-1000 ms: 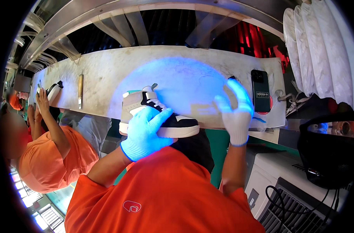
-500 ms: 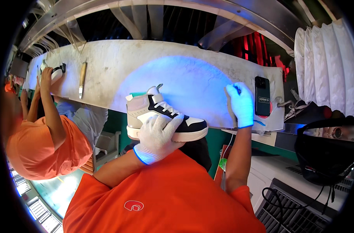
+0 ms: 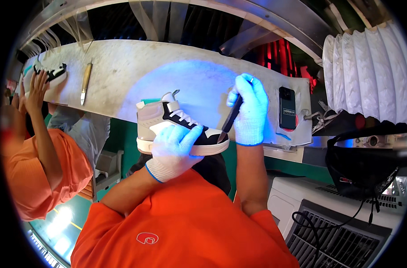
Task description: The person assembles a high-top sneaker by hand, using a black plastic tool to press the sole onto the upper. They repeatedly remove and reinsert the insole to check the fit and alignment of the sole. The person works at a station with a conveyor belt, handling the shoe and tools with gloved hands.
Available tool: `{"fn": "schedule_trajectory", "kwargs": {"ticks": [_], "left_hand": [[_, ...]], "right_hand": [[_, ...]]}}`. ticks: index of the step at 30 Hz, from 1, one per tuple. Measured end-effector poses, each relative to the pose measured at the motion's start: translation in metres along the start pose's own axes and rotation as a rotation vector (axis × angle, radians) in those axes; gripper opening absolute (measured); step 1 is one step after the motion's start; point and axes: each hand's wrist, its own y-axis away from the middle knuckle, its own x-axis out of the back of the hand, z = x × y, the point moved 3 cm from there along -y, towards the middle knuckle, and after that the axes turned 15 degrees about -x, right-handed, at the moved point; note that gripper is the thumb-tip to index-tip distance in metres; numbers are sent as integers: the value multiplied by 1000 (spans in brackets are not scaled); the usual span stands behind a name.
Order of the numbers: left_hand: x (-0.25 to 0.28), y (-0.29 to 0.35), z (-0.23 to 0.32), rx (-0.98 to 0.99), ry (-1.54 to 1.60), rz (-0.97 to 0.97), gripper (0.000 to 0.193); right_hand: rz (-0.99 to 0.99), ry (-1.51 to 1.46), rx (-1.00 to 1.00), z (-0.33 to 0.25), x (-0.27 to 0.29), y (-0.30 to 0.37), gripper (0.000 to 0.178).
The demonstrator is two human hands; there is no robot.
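A high-top sneaker (image 3: 170,119) in white, black and grey, with white laces and a cream sole, is held at the near edge of the worktable, toe to the right. My left hand (image 3: 173,151), in a white knit glove, is closed around its near side and sole. Above the toe, my gloved right hand (image 3: 251,109) grips a dark slim stick-like tool (image 3: 230,119). The tool's lower end is by the toe cap; whether it touches cannot be made out. Blue light falls on both gloves and the shoe.
A pale worktable (image 3: 118,67) carries a wooden-handled knife (image 3: 86,82) at left and a dark phone (image 3: 287,107) at right. A co-worker in orange (image 3: 47,165) handles another shoe (image 3: 57,75) at far left. White ducting (image 3: 364,73) and a black bag (image 3: 357,165) are at right.
My right hand has moved left from beside the phone to the shoe's toe, bringing the dark tool into sight. My left hand keeps its hold on the sneaker.
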Motion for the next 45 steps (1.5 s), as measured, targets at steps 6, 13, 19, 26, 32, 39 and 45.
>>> {"fn": "schedule_trajectory", "kwargs": {"ticks": [6,13,19,26,32,39,45], "left_hand": [[-6,2,-3,-33,-12,33,71],[0,-4,-3,-73,29,49,73],[-2,-2,-4,-70,27,7,80],[-6,2,-5,-76,35,19,84],[2,-7,-2,-86,50,-1,82],[2,-11,-3,-41,7,-11,75],[4,-11,-1,0,37,-24,69]], "right_hand": [[-186,34,-227,6,-18,10,14],[-20,-47,-338,10,81,-61,26],[-182,-376,-278,12,28,-19,21],[-201,-104,-361,9,87,-52,25],[-177,-483,-270,16,67,-39,24],[-259,-282,-334,41,85,-54,28],[538,1187,309,12,127,-68,58]]}}
